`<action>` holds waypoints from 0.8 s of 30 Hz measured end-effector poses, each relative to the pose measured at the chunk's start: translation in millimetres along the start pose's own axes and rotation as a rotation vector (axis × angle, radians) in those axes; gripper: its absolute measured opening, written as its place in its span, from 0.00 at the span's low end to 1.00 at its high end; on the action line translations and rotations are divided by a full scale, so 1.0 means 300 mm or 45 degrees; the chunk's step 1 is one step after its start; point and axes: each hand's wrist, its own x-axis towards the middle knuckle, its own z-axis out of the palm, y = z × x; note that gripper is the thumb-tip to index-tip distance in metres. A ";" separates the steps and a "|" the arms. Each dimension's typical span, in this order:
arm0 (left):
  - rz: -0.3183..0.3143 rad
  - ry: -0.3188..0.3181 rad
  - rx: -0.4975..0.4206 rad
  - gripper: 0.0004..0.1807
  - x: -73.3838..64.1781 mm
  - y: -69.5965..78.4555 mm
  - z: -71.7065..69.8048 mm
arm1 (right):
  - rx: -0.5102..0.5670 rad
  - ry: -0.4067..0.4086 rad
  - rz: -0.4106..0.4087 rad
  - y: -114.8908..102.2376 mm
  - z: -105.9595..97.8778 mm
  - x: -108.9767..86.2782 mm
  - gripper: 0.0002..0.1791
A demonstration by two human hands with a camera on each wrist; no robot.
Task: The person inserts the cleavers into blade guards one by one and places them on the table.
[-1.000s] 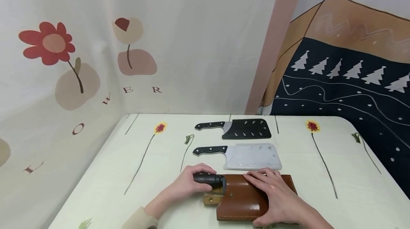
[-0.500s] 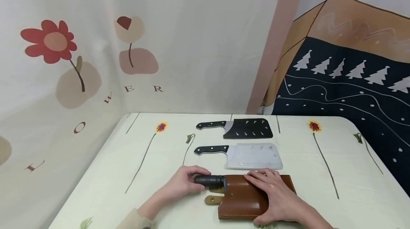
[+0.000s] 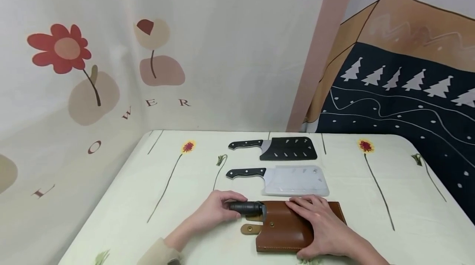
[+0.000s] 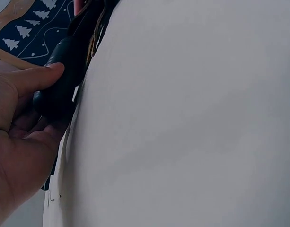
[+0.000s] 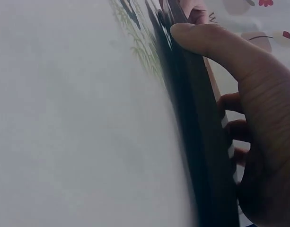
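A brown leather knife sheath (image 3: 283, 232) lies near the front of the table, with a knife's black handle (image 3: 245, 208) sticking out of its left end. My left hand (image 3: 219, 211) holds that handle near its butt, thumb and fingers on opposite sides, as the left wrist view also shows. The blade is hidden inside the leather, apart from a sliver at the opening. Across the sheath's right half spreads my right hand (image 3: 324, 226), gripping it with the thumb at the near edge and the fingers over the far part. A tan snap strap (image 3: 251, 229) juts out below the handle.
Just behind the sheath lies a cleaver in a translucent white blade cover (image 3: 297, 181). Farther back is another cleaver in a black blade cover (image 3: 289, 148); both handles point left. A flower-printed cloth (image 3: 185, 182) covers the table, and printed curtains (image 3: 237, 50) hang behind.
The left hand has slid slightly toward the handle's butt since a second ago. The sheath and both hands have shifted a little to the right. The two covered cleavers have not moved.
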 end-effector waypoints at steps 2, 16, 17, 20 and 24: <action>0.001 0.001 0.005 0.22 0.001 -0.001 -0.002 | 0.020 -0.032 0.026 -0.002 0.001 0.005 0.63; -0.011 0.017 -0.002 0.23 -0.009 0.005 -0.038 | 0.224 -0.067 0.071 0.008 -0.039 -0.019 0.52; -0.002 0.030 -0.006 0.23 -0.011 0.006 -0.044 | 0.246 -0.064 0.090 0.010 -0.051 -0.021 0.50; 0.039 0.074 0.006 0.23 -0.016 0.014 -0.067 | 0.244 -0.006 0.136 0.024 -0.085 -0.027 0.46; 0.092 0.178 0.129 0.22 -0.013 0.034 -0.101 | 0.182 0.130 0.184 0.058 -0.125 -0.033 0.44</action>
